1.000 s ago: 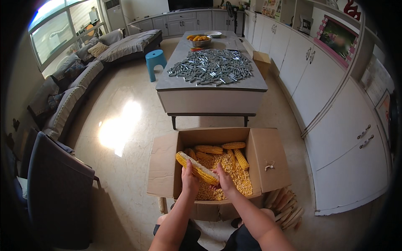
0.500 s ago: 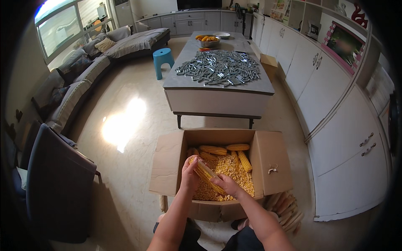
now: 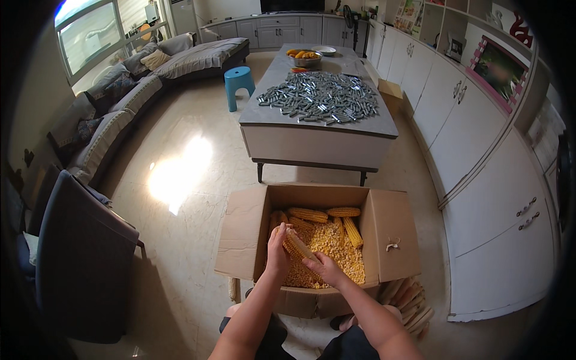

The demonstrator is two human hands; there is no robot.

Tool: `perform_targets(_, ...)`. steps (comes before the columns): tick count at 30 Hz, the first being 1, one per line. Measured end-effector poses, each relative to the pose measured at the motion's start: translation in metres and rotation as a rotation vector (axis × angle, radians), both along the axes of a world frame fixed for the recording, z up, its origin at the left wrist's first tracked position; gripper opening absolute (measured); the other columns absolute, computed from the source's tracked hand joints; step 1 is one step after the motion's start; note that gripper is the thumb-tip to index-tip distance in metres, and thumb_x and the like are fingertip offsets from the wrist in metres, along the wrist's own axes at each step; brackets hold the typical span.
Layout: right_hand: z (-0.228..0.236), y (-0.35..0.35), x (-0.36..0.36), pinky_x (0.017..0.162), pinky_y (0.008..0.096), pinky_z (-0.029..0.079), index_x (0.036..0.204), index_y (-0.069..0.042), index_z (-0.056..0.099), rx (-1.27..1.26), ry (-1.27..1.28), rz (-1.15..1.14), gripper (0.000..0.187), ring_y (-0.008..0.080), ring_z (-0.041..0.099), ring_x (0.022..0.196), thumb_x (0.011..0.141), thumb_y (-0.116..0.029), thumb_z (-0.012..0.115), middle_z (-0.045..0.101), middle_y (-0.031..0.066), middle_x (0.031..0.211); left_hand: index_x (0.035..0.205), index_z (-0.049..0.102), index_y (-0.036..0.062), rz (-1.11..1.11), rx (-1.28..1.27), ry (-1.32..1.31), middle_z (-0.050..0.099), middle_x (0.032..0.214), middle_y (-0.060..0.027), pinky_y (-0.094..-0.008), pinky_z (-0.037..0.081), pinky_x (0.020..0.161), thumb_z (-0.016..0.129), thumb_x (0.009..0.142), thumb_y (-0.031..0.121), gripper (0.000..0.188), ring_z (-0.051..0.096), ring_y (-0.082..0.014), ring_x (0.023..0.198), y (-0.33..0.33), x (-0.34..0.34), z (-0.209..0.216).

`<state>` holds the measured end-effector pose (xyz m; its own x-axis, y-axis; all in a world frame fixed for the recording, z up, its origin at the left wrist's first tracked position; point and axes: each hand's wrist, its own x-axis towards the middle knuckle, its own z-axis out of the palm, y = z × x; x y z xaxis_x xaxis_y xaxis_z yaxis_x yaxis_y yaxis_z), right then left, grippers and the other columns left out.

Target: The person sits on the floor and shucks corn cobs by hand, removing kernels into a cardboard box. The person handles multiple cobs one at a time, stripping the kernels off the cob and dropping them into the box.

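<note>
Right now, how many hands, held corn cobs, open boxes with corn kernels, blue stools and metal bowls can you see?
Left hand and right hand: 2
Held corn cob: 1
Open cardboard box with kernels: 1
Blue stool: 1
Metal bowl: 1
Total: 6

A blue stool [image 3: 239, 73] stands between a sofa [image 3: 201, 58] and a table [image 3: 312, 142].

The floor [image 3: 174, 252] is pale and glossy. It supports an open cardboard box [image 3: 318, 195] under the left hand [image 3: 278, 251] and right hand [image 3: 326, 269]; a heap of pale cobs [image 3: 409, 302] lies right of the right hand. A blue stool [image 3: 239, 75] stands forward-left of the left hand. Forward of both hands, the grey-topped table [image 3: 312, 144] carries small metallic cylinders [image 3: 321, 99]; farther out, a metal bowl [image 3: 305, 62] and white plate [image 3: 324, 51].
</note>
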<state>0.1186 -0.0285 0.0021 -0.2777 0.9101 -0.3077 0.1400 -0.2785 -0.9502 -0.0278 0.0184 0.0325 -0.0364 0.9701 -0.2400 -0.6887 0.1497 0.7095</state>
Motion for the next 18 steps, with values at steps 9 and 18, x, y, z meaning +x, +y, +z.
perform_targets(9, -0.012, -0.004, -0.003, 0.077, 0.0256, 0.040, 0.107, -0.001, 0.051, 0.014, -0.003, 0.005, 0.053, 0.0123, 0.049, 0.086, 0.080, -0.045, 0.060, 0.055, 0.0050, 0.094, 0.093, 0.048, 0.0068, -0.034, -0.042, 0.266, 0.054, 0.078, -0.0032, -0.0271, 0.045, 0.062, 0.065, 0.078, 0.014, 0.024, 0.054, -0.0129, 0.069, 0.000, -0.001, -0.008)
perform_targets(18, 0.001, 0.000, -0.006, 0.080, 0.0241, 0.039, 0.112, -0.001, 0.050, -0.064, 0.128, -0.074, 0.044, 0.0101, 0.048, 0.088, 0.087, -0.037, 0.054, 0.054, 0.0026, 0.096, 0.094, 0.047, 0.0092, -0.158, 0.049, -0.015, 0.053, 0.084, -0.0018, -0.0269, 0.043, 0.070, 0.062, 0.079, 0.012, 0.022, 0.053, -0.0121, 0.080, -0.004, 0.002, -0.006)
